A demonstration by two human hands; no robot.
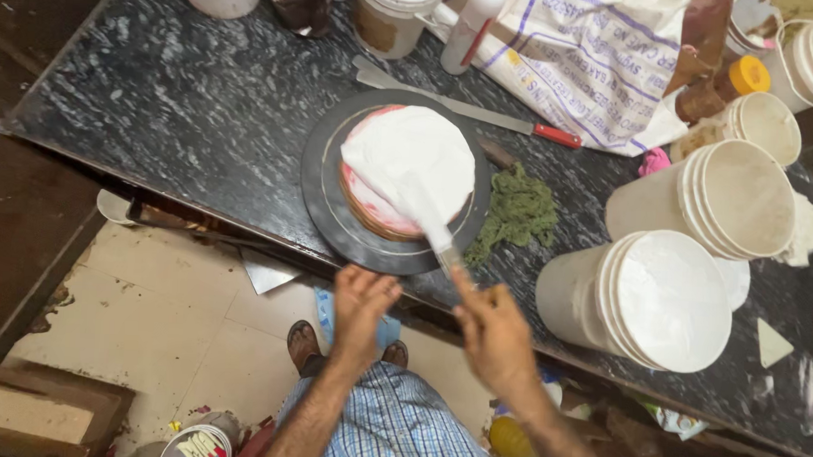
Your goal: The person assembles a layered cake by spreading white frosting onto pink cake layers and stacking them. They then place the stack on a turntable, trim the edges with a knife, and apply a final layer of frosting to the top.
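We see the right hand [498,338] closed around the handle of a long flat metal icing spatula [425,216], forefinger stretched along the handle, the white-smeared blade lying across the top of a round layered cake covered in white cream with pink showing at its sides [407,169]. The cake sits on a round dark grey turntable [321,202] that stands at the near edge of the black-and-white speckled stone counter [174,100], its rim slightly overhanging that edge. The left hand [362,309] is held loosely with fingers bent, fingertips just at the turntable's near rim; we cannot tell whether they touch it.

Just beside the turntable on its right lies a crumpled green cloth [517,210]. Beyond the cake, toward the far edge, a long knife with a red handle [485,115] rests partly on a white printed sack [587,63]. Stacks of white plastic buckets lying on their sides [668,299] crowd the counter's right end. Along the far edge stand a white tub [393,13] and a white squeeze bottle [475,17].
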